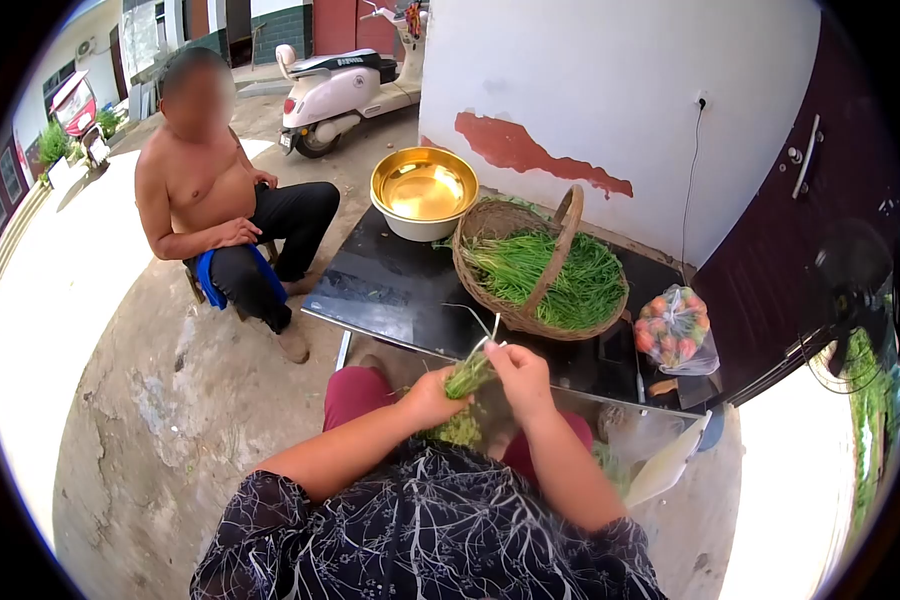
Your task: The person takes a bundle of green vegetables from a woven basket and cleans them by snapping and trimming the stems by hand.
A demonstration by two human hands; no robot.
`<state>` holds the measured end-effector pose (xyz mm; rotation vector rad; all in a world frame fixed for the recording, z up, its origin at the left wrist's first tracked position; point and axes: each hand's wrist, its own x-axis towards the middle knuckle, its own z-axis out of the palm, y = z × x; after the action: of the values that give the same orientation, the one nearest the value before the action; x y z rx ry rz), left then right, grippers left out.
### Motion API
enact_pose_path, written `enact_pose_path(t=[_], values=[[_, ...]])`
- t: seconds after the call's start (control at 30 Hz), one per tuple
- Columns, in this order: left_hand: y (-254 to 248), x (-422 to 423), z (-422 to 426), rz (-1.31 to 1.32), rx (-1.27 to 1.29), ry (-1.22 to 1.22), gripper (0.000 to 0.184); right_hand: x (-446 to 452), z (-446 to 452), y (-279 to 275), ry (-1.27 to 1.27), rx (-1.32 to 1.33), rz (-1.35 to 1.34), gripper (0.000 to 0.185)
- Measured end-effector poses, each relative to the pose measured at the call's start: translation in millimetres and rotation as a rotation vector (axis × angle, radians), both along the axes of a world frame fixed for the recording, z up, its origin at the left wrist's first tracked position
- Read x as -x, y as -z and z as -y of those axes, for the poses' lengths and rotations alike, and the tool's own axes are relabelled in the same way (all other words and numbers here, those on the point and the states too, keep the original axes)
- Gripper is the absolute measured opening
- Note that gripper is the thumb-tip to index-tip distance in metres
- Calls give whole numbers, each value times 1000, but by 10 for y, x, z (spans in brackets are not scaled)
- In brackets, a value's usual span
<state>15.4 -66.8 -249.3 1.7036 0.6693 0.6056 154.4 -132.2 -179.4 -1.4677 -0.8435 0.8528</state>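
Dark cloth with pale branching lines, our shirt (440,520), lies nearest, spread beneath our bare forearms. Beyond it, our left hand (433,399) has its fingers curled closed around a small bunch of greens (464,380), while our right hand (518,378) holds the bunch's pale upper end in a narrow pinch of thumb and fingertips. We hold the bunch over our lap, at the near edge of the black table (370,285), where a few thin stalks reach up across that edge in our view.

We see room between our hands and the wicker basket (478,287), whose round wall and tall handle stand farther in. Left of it, the glossy tabletop runs out to a corner near the seated person (205,190). The gold basin (425,185) sits in a white basin (413,229) just beside the basket; a clear bag of red round produce (674,328) rests to its right.

Our bunch looks thin and slightly tangled, yellowish green at the fist, with whitish stems sticking up beside our right fingertips. Longer, deeper green stalks (575,275) fill the basket, heaped loosely.
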Motion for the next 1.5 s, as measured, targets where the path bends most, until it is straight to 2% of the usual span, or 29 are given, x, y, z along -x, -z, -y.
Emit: enact_pose_path(t=[0.1,0.13,0.17,0.23,0.4,0.47,0.5,0.53,0.57,0.6,0.63,0.67,0.7,0.73,0.77,0.8,0.83,0.9,1.03,1.1,1.17,1.3,1.4,1.5], values=[[126,-20,23,-67,-125,23,32,23,15,68,32,-42,-71,22],[169,-31,21,-63,-102,16,32,-62,-3,245,107,-198,332,17],[119,-36,27,-59,-80,9,32,-80,2,245,110,-199,328,17],[-2,-56,47,-95,-18,60,33,-101,25,246,256,-302,666,12],[-66,-161,101,-115,61,128,34,-239,-8,441,358,-294,656,12],[-144,-130,152,-239,51,147,33,-314,-43,531,495,-346,748,19],[-161,-86,203,-245,51,154,33,-666,-14,654,629,-188,754,24],[-151,8,268,-287,-30,180,33,-951,103,565,731,41,546,28],[-122,89,305,-326,-113,205,34,-1231,198,623,824,39,572,33],[49,112,235,-202,-84,209,34,-1399,323,604,702,239,505,22],[-12,123,197,-208,-81,210,34,-1393,329,697,700,244,500,22],[-127,120,155,-185,80,211,33,-1377,343,846,420,217,533,20],[-194,115,118,-159,235,213,33,-1307,350,848,143,181,557,30],[-156,101,74,-219,274,207,31,-1161,328,868,92,396,592,54],[-180,100,59,-224,272,212,31,-937,299,678,56,323,334,51],[-219,100,43,-191,275,265,32,-810,256,612,1,169,189,45],[-249,102,28,-161,280,315,33,-716,194,556,-68,112,-151,40],[-279,97,-36,-113,368,323,35,-571,217,401,-280,45,-300,33],[-359,42,-112,80,565,366,41,-340,174,282,-335,-69,-452,29],[-263,32,-161,103,614,392,45,-296,98,247,-251,-156,-562,24],[-216,32,-195,38,587,459,45,-268,93,192,-234,-191,-483,21],[-200,38,-195,78,644,445,42,-295,80,315,-229,-42,-379,18],[-207,55,-191,107,674,323,35,-262,102,403,-149,-7,-431,18],[-207,58,-207,127,598,183,28,-200,121,362,-87,-2,-497,18]])
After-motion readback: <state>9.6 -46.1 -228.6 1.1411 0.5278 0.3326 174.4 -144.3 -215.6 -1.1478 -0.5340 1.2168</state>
